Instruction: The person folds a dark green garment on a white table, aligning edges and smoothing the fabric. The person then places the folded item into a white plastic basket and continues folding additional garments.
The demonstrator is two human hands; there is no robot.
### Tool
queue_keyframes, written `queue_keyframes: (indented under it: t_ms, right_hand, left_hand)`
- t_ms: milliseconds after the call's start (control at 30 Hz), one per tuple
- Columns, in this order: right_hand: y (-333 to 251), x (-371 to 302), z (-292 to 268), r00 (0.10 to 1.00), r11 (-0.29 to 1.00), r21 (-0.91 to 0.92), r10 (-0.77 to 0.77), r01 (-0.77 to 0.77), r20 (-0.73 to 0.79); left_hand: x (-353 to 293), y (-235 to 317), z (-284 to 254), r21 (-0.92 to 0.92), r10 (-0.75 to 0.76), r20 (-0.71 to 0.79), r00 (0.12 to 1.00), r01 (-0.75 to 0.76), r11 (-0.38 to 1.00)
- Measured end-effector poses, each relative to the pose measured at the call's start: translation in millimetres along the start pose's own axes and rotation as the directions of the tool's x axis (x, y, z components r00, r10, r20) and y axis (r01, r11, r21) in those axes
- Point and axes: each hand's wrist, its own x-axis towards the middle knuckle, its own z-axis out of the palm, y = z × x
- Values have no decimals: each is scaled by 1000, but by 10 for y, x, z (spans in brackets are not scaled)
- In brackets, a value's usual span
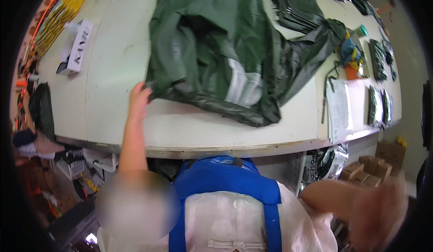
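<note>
A dark green waterproof jacket (212, 49) lies loosely spread over the white table (119, 40), partly rumpled. A pale grey patch (243, 85) shows near its front edge, and one sleeve (306, 55) stretches out to the right. My left hand (140, 99) pinches the jacket's near left corner, at the table's front part. Out to the lower right, off the table, my right hand (381, 207) is raised beside my body. Motion blurs it, so its fingers cannot be made out.
Folded dark green garments (297, 8) are stacked at the far right. A white box (76, 46) and yellow garments (58, 19) lie left. Clear plastic bags (339, 107) and packed garments (375, 105) line the right side. Cardboard boxes (367, 171) stand below; another person's arm (28, 110) shows far left.
</note>
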Motion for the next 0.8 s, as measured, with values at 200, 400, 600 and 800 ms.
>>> queue_keyframes:
  t_ms: [200, 400, 600, 800]
  right_hand:
    - [2165, -2083, 968, 76, 46, 153, 978, -987, 194]
    - [3176, -2708, 1482, -319, -318, 268, 947, -909, 41]
    - [3668, -2466, 1420, -203, -346, 675, 937, -651, 284]
    - [3542, -1049, 2089, 399, -125, 808, 819, -576, 411]
  left_hand:
    - [-361, 87, 551, 737, 744, -81, 663, -463, 493]
    - [-1338, 224, 2633, 284, 581, 683, 444, -893, 349]
    - [-1132, 380, 2811, 345, 186, 868, 460, -830, 439]
    - [-584, 1480, 1456, -481, 418, 281, 864, -250, 840]
